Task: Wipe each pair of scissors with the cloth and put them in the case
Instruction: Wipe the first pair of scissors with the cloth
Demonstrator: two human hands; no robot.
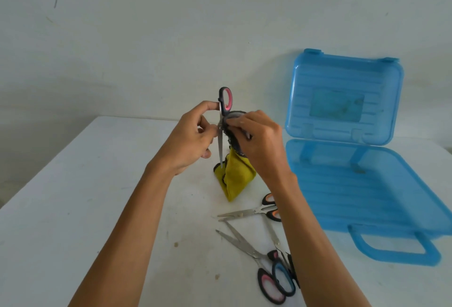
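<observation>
Over the white table (73,209), the left hand (193,133) pinches the pink-handled scissors (226,100) upright, tip down. The yellow cloth (238,176) hangs from the right hand (259,140), which pinches it around the scissors (near the pivot). Nearer lie an orange-handled pair (245,213), another pink pair (244,248) and a blue-handled pair (283,279). At the right, the blue case (354,191) stands open.

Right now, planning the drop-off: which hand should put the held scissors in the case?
Probably the left hand: it pinches the scissors; the right hand holds the cloth, though nearer the case.
</observation>
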